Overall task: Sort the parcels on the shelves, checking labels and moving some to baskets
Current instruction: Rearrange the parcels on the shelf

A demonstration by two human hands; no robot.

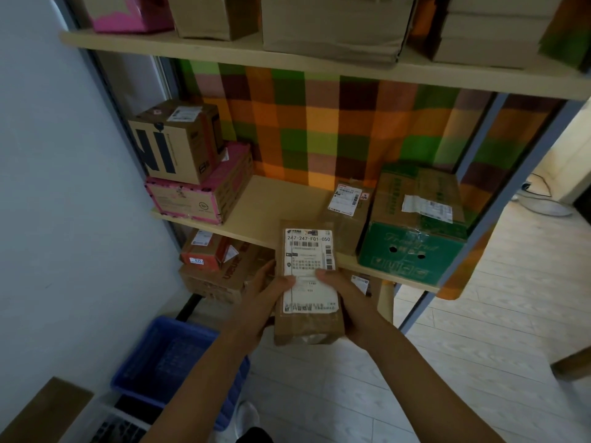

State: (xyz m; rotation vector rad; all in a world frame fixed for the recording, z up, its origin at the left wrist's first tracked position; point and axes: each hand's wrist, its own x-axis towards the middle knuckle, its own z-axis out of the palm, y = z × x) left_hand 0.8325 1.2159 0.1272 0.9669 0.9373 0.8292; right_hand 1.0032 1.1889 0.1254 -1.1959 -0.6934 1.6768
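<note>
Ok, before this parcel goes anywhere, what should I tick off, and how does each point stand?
1. Grip: left hand and right hand both hold the parcel, thumbs on top: ok.
2. The label faces the camera, top code readable: ok.
3. Whole label visible: not ok, thumbs cover part.
4. The blue basket has room: ok.
5. Which basket the label calls for: cannot tell.

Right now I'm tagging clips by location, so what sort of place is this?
Probably a small parcel storage or pickup room: wooden shelves hold labelled cardboard boxes, a blue basket sits on the floor, and the left hand and right hand hold a brown parcel label-up.
</note>
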